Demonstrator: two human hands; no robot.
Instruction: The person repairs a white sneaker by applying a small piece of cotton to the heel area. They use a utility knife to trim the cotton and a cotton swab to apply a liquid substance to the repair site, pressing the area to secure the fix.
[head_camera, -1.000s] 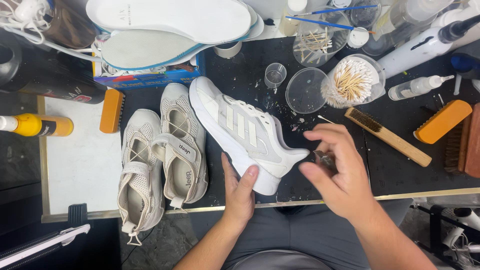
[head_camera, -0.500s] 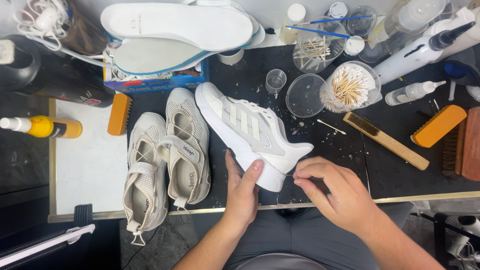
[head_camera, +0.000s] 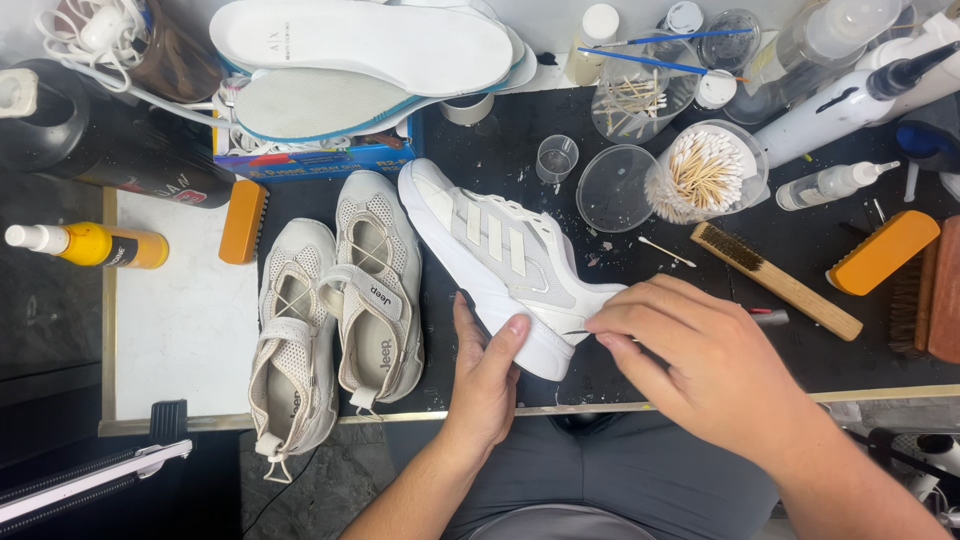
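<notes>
A white sneaker (head_camera: 495, 255) lies on its side on the black worktop, toe toward me. My left hand (head_camera: 487, 365) cups its sole edge from below, thumb pressed on the toe. My right hand (head_camera: 690, 355) is pinched on a thin dark tool (head_camera: 578, 332) whose tip touches the toe of the sneaker. Left of the sneaker lies a pair of beige mesh sandals (head_camera: 335, 310), side by side.
Behind the sneaker stand a jar of cotton swabs (head_camera: 705, 170), clear plastic cups (head_camera: 607, 187), bottles (head_camera: 830, 110) and stacked insoles (head_camera: 370, 50). Brushes lie at the right: a wooden one (head_camera: 775, 280), an orange one (head_camera: 885, 252). A yellow bottle (head_camera: 95, 245) and white mat (head_camera: 180, 300) sit left.
My right hand has moved left from beside the sneaker onto its toe, bringing the thin tool against it. My left hand stays under the sole.
</notes>
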